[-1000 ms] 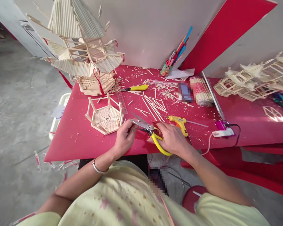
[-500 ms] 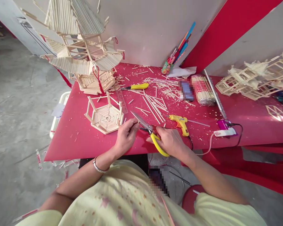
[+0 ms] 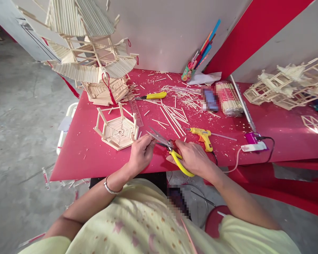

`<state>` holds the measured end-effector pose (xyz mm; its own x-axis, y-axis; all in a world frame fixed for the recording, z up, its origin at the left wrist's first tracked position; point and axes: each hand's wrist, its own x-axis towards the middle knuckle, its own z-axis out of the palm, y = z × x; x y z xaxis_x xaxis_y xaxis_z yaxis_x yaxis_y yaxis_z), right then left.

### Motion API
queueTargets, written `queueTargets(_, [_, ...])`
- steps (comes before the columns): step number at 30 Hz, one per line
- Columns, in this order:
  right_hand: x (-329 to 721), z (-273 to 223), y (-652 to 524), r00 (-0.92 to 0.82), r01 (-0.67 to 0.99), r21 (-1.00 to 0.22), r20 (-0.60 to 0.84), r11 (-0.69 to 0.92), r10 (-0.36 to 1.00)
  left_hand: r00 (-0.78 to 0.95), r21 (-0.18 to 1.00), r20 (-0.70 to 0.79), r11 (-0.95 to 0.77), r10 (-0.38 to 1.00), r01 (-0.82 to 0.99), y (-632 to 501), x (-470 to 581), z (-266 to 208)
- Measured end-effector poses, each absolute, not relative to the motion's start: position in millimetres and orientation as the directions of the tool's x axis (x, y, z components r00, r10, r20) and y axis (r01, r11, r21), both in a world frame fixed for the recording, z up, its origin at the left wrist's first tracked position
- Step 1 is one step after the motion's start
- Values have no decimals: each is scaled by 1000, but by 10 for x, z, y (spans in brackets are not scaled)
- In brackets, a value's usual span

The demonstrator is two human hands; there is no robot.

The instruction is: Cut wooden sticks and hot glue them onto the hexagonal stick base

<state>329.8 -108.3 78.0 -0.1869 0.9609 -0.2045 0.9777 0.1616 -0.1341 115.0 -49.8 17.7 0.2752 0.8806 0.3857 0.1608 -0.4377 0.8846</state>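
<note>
My right hand grips scissors by their yellow handles, the metal blades pointing up and left over the table's front part. My left hand is closed in a pinch right beside the blades. What its fingertips hold is too small and covered to make out. Left of that hand stands a small hexagonal stick base with a woven-looking floor and short upright posts. Loose thin wooden sticks lie just beyond the blades. A yellow glue gun rests to the right of my right hand.
A tall stick pagoda with red tassels stands at the back left. Behind the sticks lie a yellow cutter knife, a phone and a pack of sticks. A pen cup, power strip and another stick model are farther right.
The scissors have turned slightly, their handles shifting a little right and the blades looking farther apart. Both hands stay nearly in place. The whole view has shifted slightly.
</note>
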Motion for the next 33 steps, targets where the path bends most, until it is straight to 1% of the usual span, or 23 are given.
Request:
queueTargets(4, [3327,744,-1108,-190,977,-140,-243,160,951,304,876,387,-450,871,175,-521,1135,173])
queueTargets(8, [3322,728,-1121,-189,975,-156,-224,156,956,298,885,371,-432,879,173,-537,1142,184])
queueTargets(13, [3326,750,-1080,-218,970,-153,-183,191,959,307,886,366,-430,879,174,-518,1118,221])
queueTargets(19, [3345,731,-1117,-192,974,-160,-200,161,961,312,901,343,-404,886,159,-500,1102,221])
queueTargets(22, [3275,737,-940,-79,989,-141,-195,52,978,275,954,258,-289,926,75,-515,1154,209])
queueTargets(24, [3181,713,-651,6,993,-115,-187,-28,982,276,989,145,-147,950,-15,-542,1200,196])
queueTargets(26, [3071,655,-273,100,991,-73,-167,-114,981,299,995,32,-2,954,-100,-581,1232,182])
queueTargets(27, [3019,620,-87,118,989,-66,-152,-129,981,309,989,-12,57,951,-138,-602,1238,176])
queueTargets(29, [2944,559,193,98,989,-97,-161,-115,982,330,969,-82,153,940,-196,-641,1227,162])
queueTargets(30, [2930,540,258,56,988,-133,-140,-75,989,338,958,-108,189,935,-217,-656,1212,153])
queueTargets(31, [2941,531,261,4,984,-176,-86,-20,996,343,947,-130,219,930,-234,-666,1193,143])
queueTargets(33, [3052,537,92,-65,968,-237,90,84,994,337,928,-166,263,927,-266,-675,1159,117])
